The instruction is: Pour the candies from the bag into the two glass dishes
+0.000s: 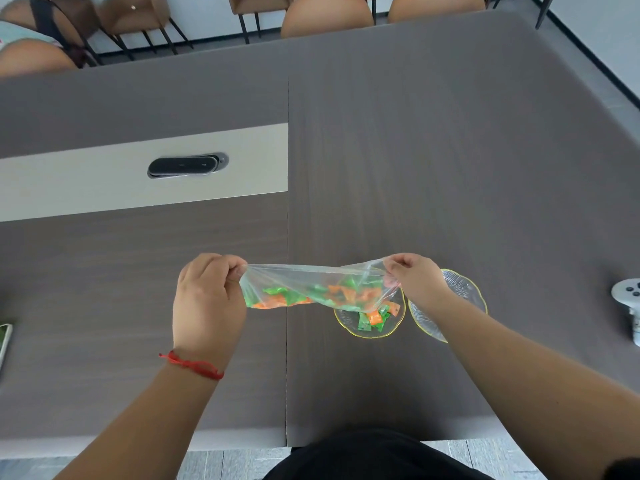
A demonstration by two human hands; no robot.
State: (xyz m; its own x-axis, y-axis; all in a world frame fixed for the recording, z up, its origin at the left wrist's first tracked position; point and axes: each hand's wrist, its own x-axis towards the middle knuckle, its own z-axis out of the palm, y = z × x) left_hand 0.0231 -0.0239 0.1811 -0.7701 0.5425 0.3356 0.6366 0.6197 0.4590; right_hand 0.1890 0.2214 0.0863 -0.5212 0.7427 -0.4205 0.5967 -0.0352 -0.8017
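Observation:
A clear plastic bag [304, 282] of green and orange wrapped candies [311, 294] is stretched sideways above the table. My left hand [207, 299] pinches its left end and my right hand [414, 282] pinches its right end. Under the bag's right end sits a glass dish [349, 325] with a yellow rim, holding several candies [375, 318]. A second glass dish [460, 291] stands just to its right, partly hidden by my right wrist; I see no candy in its visible part.
The grey table [433, 168] has a pale inset strip with a dark cable hatch [187, 166]. A white controller [628, 296] lies at the right edge and a phone [4, 341] at the left edge. Brown chairs [325, 15] line the far side.

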